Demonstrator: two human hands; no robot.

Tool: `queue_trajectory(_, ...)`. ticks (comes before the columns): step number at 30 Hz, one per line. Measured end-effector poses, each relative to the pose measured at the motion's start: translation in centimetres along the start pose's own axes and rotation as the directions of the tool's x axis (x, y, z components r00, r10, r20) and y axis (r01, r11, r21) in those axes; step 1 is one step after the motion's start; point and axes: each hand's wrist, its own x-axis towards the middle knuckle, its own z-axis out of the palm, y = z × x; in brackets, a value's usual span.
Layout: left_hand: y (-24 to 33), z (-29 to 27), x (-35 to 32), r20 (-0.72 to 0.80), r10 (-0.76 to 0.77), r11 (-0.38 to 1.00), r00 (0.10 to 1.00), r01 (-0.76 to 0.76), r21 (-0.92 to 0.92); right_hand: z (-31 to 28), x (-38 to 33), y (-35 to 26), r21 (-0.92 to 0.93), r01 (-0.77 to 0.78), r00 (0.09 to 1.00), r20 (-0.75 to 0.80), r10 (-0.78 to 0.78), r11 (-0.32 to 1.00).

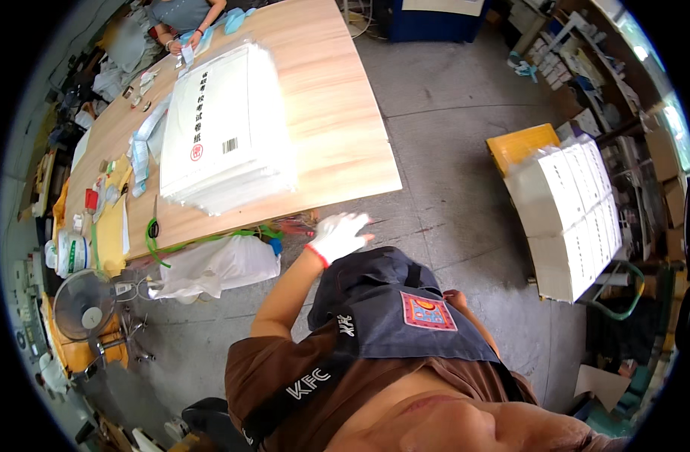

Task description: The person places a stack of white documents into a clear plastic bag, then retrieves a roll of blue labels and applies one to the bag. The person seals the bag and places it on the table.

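Note:
My left hand, in a white knit glove with a red cuff and bare fingertips, hangs near the table's front edge. Its fingers are stretched out and nothing shows in them. At the right side of my dark apron is my right hand, small in view, its fingers mostly hidden. On the wooden table lies a thick stack of white printed envelopes or bags, beyond my left hand and apart from it.
Bundled white packets rest on a yellow-topped stand at right. A white plastic bag hangs below the table edge. A fan stands at left. Another person handles something small across the table. Loaded shelves line the right.

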Motion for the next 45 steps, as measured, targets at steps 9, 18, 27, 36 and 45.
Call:
queue_trajectory(9, -4.7, 4.3, 19.0, -0.474, -0.191, 0.973, 0.86, 0.229, 0.022, -6.1, 10.2, 4.1, -0.104, -0.001, 0.999, -0.033, -0.003, 0.995)
queue_trajectory(18, -4.3, 4.7, 22.1, -0.644, -0.328, 0.902, 0.691, 0.432, 0.004, -25.8, 29.0, -2.7, 0.012, 0.059, 0.995, -0.086, -0.057, 0.998)
queue_trajectory(27, -6.4, 3.0, 24.9, -0.679, -0.511, 0.778, 0.526, 0.619, -0.106, -28.9, 43.3, -19.8, -0.057, 0.368, 0.919, 0.177, -0.353, 0.928)
queue_trajectory(36, -15.0, -4.3, 32.9, -0.734, -0.528, 0.767, 0.427, 0.61, -0.197, -29.7, 50.3, -38.8, -0.137, 0.64, 0.739, 0.376, -0.558, 0.756)
queue_trajectory(45, -18.4, -1.4, 30.9, -0.467, -0.784, 0.621, 0.409, 0.525, -0.582, -28.7, 53.6, -53.4, -0.325, 0.594, 0.801, 0.32, -0.506, 0.736)
